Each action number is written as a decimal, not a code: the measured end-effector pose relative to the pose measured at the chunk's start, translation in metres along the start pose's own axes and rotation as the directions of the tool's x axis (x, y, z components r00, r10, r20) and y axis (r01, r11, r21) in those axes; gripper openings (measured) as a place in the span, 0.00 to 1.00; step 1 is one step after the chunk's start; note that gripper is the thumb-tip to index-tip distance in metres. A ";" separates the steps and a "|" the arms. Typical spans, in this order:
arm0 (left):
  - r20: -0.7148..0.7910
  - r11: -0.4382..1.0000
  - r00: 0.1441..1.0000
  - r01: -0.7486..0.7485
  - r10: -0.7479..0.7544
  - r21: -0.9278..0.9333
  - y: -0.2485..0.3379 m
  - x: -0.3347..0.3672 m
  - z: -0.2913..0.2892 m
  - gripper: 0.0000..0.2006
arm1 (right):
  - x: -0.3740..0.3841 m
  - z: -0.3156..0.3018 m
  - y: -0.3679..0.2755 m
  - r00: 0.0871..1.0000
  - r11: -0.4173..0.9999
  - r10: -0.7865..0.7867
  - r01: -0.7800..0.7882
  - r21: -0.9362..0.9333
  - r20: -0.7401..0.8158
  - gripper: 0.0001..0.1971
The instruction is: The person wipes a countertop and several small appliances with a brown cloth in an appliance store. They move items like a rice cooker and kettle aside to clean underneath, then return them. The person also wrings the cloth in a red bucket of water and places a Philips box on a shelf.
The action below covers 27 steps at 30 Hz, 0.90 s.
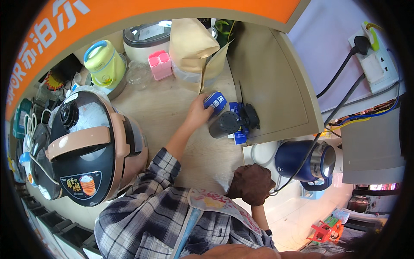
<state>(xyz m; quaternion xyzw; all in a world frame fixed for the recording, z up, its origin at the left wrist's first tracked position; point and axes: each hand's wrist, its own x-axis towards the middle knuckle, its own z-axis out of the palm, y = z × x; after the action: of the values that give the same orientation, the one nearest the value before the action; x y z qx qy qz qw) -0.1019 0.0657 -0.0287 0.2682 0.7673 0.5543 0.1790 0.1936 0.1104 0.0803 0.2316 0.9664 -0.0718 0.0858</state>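
Note:
My left hand (199, 111) reaches out over the pale wooden counter, fingers closed on a small blue packet (215, 102) with white print. To the right of that hand stands a black cylinder with a perforated top (227, 124), and a flat blue box (239, 134) lies partly behind it. Lower right, at the counter's near edge, a bunched brown cloth (251, 183) covers my right hand. Its fingers are hidden in the folds, and the cloth is gathered around it.
A large rice cooker (92, 146) stands on the left. Behind are a yellow-green jug (102, 62), a pink container (160, 64) and a paper bag (192, 47). A blue kettle (299, 160) sits right of the cloth, its cord hanging below a power strip (375, 62).

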 end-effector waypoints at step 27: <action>-0.223 0.762 0.899 -0.164 0.377 0.626 0.055 -0.101 -0.054 0.40 | -0.027 0.020 0.016 0.971 0.994 -0.056 0.076 0.081 -0.232 0.07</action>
<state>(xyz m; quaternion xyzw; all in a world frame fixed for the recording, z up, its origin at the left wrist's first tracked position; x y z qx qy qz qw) -0.0414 -0.0230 0.0385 0.3215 0.8725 0.3442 -0.1303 0.2277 0.1095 0.0646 0.2097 0.9727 -0.0907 -0.0395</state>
